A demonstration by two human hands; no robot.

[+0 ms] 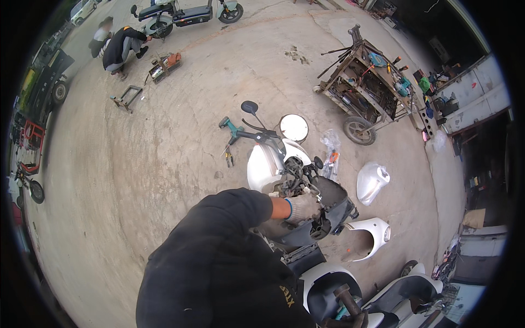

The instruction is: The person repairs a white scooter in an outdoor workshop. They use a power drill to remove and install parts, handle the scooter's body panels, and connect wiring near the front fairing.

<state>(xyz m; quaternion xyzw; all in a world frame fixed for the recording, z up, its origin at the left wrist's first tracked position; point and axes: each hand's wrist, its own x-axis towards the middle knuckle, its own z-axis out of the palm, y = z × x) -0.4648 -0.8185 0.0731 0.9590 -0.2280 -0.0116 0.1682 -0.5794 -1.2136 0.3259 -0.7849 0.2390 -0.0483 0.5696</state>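
Observation:
My left hand (302, 210), in a pale knit glove with a blue cuff, reaches into the opened front of a white and dark grey scooter (264, 165). Exposed wiring and parts (295, 177) lie just beyond it. Its fingers are hidden among the parts, so I cannot tell what they touch. Beside the hand is a dark grey plastic panel (332, 197). My right hand is out of sight. On the ground left of the handlebar lies a teal cordless drill (232, 129), with screwdrivers (228, 159) below it.
White body panels (373, 183) (378, 236) and a plastic bag of parts (330, 146) lie to the right. A wheeled tool cart (361, 82) stands far right. A person (121, 48) crouches by another scooter (188, 15). More scooters (404, 292) stand near right.

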